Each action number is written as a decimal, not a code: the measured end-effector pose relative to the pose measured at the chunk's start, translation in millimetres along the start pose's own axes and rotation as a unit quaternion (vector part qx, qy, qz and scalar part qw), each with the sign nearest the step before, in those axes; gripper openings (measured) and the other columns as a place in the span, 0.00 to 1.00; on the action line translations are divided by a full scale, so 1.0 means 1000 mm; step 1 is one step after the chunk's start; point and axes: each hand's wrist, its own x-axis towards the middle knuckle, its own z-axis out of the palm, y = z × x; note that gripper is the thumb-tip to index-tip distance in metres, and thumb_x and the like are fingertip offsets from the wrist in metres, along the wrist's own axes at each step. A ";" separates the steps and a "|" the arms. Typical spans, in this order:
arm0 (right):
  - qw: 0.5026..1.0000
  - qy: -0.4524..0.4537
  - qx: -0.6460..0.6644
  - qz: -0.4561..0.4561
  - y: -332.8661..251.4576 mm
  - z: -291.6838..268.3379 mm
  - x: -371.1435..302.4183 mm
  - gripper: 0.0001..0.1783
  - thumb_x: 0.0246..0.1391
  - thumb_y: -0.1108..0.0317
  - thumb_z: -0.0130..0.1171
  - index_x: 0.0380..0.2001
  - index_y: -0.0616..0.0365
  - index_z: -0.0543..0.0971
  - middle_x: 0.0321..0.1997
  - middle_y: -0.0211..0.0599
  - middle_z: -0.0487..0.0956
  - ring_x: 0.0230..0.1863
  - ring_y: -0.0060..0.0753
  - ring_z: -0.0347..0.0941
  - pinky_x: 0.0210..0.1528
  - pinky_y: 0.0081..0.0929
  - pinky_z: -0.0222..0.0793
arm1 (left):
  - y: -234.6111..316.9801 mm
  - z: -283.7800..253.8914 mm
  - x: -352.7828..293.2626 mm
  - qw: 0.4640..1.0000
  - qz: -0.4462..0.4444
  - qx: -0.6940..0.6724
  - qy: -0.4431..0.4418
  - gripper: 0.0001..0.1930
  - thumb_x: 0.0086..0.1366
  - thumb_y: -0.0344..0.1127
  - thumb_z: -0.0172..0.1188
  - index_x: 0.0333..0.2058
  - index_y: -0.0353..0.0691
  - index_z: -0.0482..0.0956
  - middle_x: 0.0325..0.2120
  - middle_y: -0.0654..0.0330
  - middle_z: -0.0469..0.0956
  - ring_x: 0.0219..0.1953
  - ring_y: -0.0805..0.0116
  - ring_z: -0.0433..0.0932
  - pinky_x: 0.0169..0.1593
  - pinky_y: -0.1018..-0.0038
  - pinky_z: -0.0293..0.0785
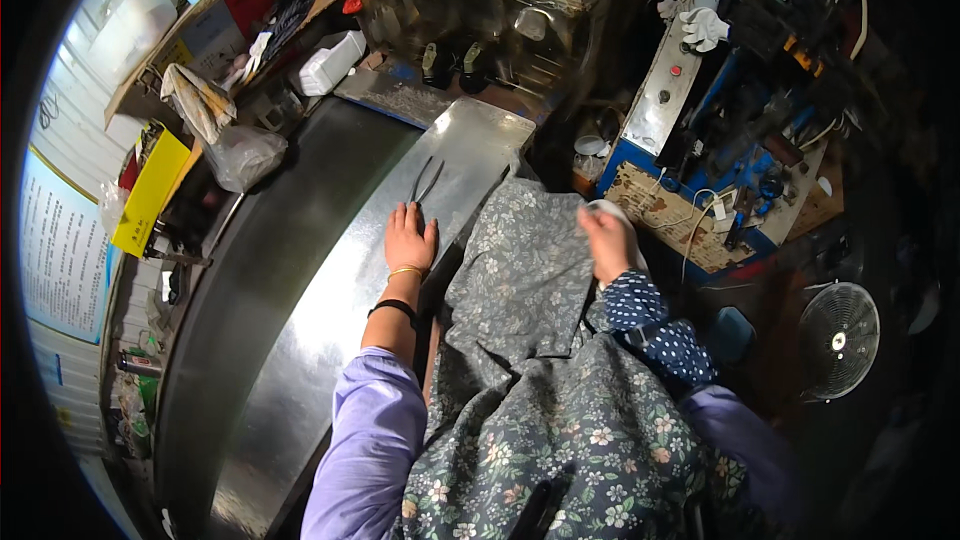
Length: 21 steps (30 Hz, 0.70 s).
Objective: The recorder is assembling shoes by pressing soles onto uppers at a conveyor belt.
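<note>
My left hand (408, 242) lies flat on a long shiny metal plate (330, 290), fingers stretched out. A pair of metal tweezers (428, 180) rests on the plate just beyond my fingertips, its prongs spread and pointing away from me. I cannot tell whether the fingers touch it. My right hand (608, 242) is closed beside the grey flowered apron (520, 270) that covers my lap. Something white shows behind this hand, but what the fingers hold is hidden.
A dark belt-like surface (290, 190) runs along the plate's left. Ahead stands a grimy machine housing (460, 10). At right are a blue workbench with a worn panel (660, 215), a white glove (704, 28) and a round fan (840, 342). A yellow box (150, 190) sits left.
</note>
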 end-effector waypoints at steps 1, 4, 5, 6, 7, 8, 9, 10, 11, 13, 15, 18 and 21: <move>0.999 -0.013 0.031 -0.041 -0.016 -0.012 0.003 0.11 0.60 0.62 0.63 0.31 0.60 0.78 0.27 0.21 0.75 0.29 0.12 0.65 0.33 0.17 0.62 | -0.002 0.000 0.000 1.000 0.002 0.008 0.003 0.30 0.64 0.51 0.55 0.60 0.39 0.69 0.62 0.45 0.65 0.64 0.44 0.61 0.67 0.58 0.58; 0.988 -0.008 -0.036 -0.152 -0.078 -0.025 -0.015 0.10 0.61 0.66 0.62 0.29 0.60 0.76 0.27 0.19 0.74 0.29 0.10 0.64 0.32 0.14 0.60 | -0.002 0.000 -0.002 1.000 0.001 0.005 0.003 0.31 0.64 0.51 0.56 0.60 0.38 0.69 0.62 0.45 0.65 0.64 0.44 0.62 0.67 0.59 0.58; 0.987 -0.027 -0.026 -0.157 -0.091 -0.027 -0.019 0.09 0.61 0.67 0.61 0.29 0.59 0.76 0.27 0.19 0.74 0.29 0.10 0.64 0.32 0.14 0.60 | -0.002 0.001 0.000 1.000 0.004 0.002 0.004 0.31 0.64 0.51 0.56 0.60 0.39 0.69 0.62 0.45 0.65 0.64 0.45 0.62 0.67 0.59 0.58; 0.986 -0.041 -0.037 -0.155 -0.093 -0.028 -0.020 0.09 0.61 0.67 0.61 0.29 0.59 0.76 0.27 0.19 0.74 0.30 0.09 0.64 0.32 0.14 0.60 | -0.004 0.002 0.001 1.000 0.006 0.000 0.006 0.30 0.64 0.51 0.56 0.60 0.39 0.69 0.62 0.45 0.65 0.64 0.45 0.62 0.67 0.59 0.58; 0.986 -0.056 -0.047 -0.152 -0.091 -0.029 -0.020 0.09 0.61 0.68 0.61 0.28 0.59 0.76 0.27 0.18 0.74 0.30 0.09 0.64 0.33 0.14 0.60 | -0.008 0.002 0.000 1.000 0.000 0.001 0.004 0.30 0.64 0.51 0.56 0.60 0.39 0.69 0.62 0.45 0.65 0.64 0.45 0.62 0.67 0.59 0.58; 0.985 -0.046 -0.078 -0.149 -0.084 -0.033 -0.015 0.09 0.61 0.68 0.61 0.28 0.59 0.75 0.26 0.18 0.73 0.30 0.09 0.63 0.33 0.14 0.60 | -0.005 0.005 0.003 1.000 0.002 0.001 0.003 0.30 0.64 0.51 0.56 0.60 0.39 0.69 0.62 0.45 0.65 0.64 0.45 0.62 0.67 0.59 0.58; 0.983 -0.038 -0.110 -0.144 -0.069 -0.037 -0.008 0.09 0.61 0.68 0.61 0.28 0.59 0.75 0.26 0.18 0.72 0.30 0.09 0.62 0.32 0.13 0.60 | -0.001 0.008 0.007 1.000 0.002 0.001 0.001 0.30 0.64 0.51 0.56 0.60 0.39 0.69 0.62 0.44 0.65 0.64 0.45 0.62 0.67 0.58 0.58; 0.984 -0.028 -0.123 -0.124 -0.051 -0.042 0.002 0.10 0.61 0.67 0.61 0.28 0.61 0.76 0.24 0.18 0.71 0.29 0.09 0.61 0.32 0.14 0.60 | 0.003 0.009 0.012 1.000 -0.005 -0.002 0.000 0.30 0.64 0.51 0.56 0.60 0.39 0.69 0.62 0.44 0.65 0.64 0.45 0.62 0.67 0.58 0.58; 0.985 -0.023 -0.141 -0.100 -0.030 -0.046 0.011 0.12 0.61 0.65 0.61 0.28 0.63 0.77 0.23 0.19 0.71 0.29 0.10 0.61 0.31 0.16 0.60 | 0.005 0.010 0.016 1.000 -0.005 -0.010 0.004 0.30 0.63 0.51 0.56 0.60 0.40 0.70 0.62 0.45 0.65 0.64 0.45 0.62 0.67 0.58 0.58; 0.978 -0.034 -0.193 -0.074 0.017 -0.054 0.031 0.13 0.61 0.64 0.61 0.29 0.64 0.77 0.23 0.22 0.73 0.29 0.10 0.62 0.31 0.16 0.61 | 0.013 0.012 0.025 1.000 -0.015 -0.021 0.007 0.30 0.63 0.51 0.56 0.59 0.40 0.70 0.62 0.46 0.66 0.65 0.46 0.62 0.67 0.58 0.58; 0.979 -0.076 -0.183 -0.048 0.036 -0.013 0.027 0.11 0.64 0.66 0.55 0.36 0.65 0.78 0.26 0.31 0.77 0.30 0.17 0.67 0.34 0.23 0.66 | -0.012 -0.006 0.014 0.999 -0.024 -0.020 0.014 0.30 0.62 0.50 0.56 0.59 0.39 0.70 0.62 0.45 0.66 0.65 0.46 0.62 0.67 0.58 0.58; 0.949 -0.201 -0.238 -0.057 0.033 -0.004 0.039 0.13 0.63 0.68 0.56 0.43 0.67 0.77 0.36 0.38 0.79 0.39 0.25 0.74 0.43 0.26 0.71 | -0.025 -0.019 0.000 1.000 -0.030 -0.005 0.001 0.29 0.58 0.46 0.60 0.55 0.37 0.73 0.59 0.46 0.69 0.63 0.46 0.64 0.65 0.54 0.59; 0.863 -0.168 -0.397 -0.264 -0.006 -0.002 0.058 0.18 0.61 0.72 0.57 0.54 0.64 0.73 0.48 0.41 0.78 0.45 0.29 0.74 0.50 0.27 0.70 | -0.013 0.008 -0.005 0.997 -0.033 -0.063 -0.021 0.29 0.58 0.47 0.59 0.56 0.39 0.72 0.63 0.49 0.65 0.66 0.48 0.59 0.69 0.55 0.53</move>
